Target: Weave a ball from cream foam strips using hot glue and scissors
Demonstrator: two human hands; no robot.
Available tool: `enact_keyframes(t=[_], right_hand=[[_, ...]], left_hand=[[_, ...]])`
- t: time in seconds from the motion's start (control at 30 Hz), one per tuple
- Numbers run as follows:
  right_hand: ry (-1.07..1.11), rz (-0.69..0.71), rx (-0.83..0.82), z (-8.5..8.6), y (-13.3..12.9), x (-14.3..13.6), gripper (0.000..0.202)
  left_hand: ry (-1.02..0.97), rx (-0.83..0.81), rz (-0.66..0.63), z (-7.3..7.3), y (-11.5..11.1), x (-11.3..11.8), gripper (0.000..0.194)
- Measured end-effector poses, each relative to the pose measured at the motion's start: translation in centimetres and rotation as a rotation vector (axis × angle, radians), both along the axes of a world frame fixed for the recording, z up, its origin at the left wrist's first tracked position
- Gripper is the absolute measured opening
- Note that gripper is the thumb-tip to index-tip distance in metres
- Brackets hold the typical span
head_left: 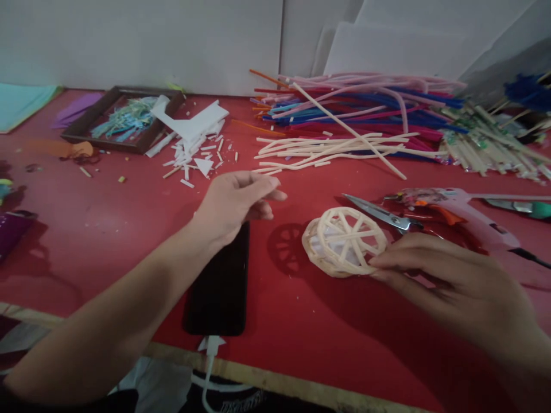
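My right hand [451, 281] pinches the right edge of a small cream-coloured round piece [340, 241], made of strips crossing like wheel spokes inside a ring. Something white shows through the gaps. The piece is lifted, with its shadow on the red table to its left. My left hand [241, 201] hovers left of it, fingers loosely bent and apart from the thumb, with nothing visible in them. Beneath that wrist lies a black phone [221, 292] with a white cable [210, 358] plugged in. Scissors [381, 213] lie just behind the round piece.
A pink glue gun [482, 221] rests at the right. Behind are coloured pipe cleaners [357, 106], cream strips [327, 149] and a bundle of wrapped sticks [491, 140]. White scraps [193, 132] and a brown frame [120, 117] holding shreds lie at the back left.
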State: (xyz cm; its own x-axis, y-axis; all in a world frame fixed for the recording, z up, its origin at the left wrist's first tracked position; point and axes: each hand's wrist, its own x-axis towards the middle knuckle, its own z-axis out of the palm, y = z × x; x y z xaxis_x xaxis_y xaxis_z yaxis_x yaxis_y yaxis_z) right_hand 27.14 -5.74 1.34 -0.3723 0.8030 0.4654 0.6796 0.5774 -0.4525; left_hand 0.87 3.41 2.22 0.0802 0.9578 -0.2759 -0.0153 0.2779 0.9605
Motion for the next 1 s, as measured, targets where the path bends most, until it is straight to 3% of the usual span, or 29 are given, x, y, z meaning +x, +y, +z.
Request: enact_keyframes(t=[0.17, 0.4, 0.57, 0.6, 0.67, 0.8, 1.0], right_hand=[[0.023, 0.01, 0.008, 0.1, 0.1, -0.2, 0.027], [0.052, 0.03, 0.002, -0.4, 0.1, -0.2, 0.02], [0.067, 0.028, -0.007, -0.6, 0.1, -0.2, 0.017], [0.067, 0.029, -0.007, -0.6, 0.2, -0.2, 0.017], [0.059, 0.042, -0.005, -0.5, 0.2, -0.3, 0.015], [0.036, 0.061, 0.011, -0.4, 0.2, -0.2, 0.016], [0.029, 0.067, 0.025, -0.5, 0.2, -0.2, 0.014]], left_hand=[[-0.045, 0.023, 0.252, -0.3, 3.1, -1.6, 0.022], [0.015, 0.361, 0.437, -0.8, 5.6, -4.3, 0.046], [0.092, 0.451, 0.598, -2.0, 6.5, -5.4, 0.017], [0.099, 0.452, 0.619, -2.1, 6.6, -5.5, 0.02], [0.104, 0.444, 0.623, -2.2, 6.6, -5.5, 0.021], [0.048, 0.376, 0.617, -1.3, 6.1, -5.3, 0.004], [0.022, 0.348, 0.562, -0.6, 5.1, -4.6, 0.032]])
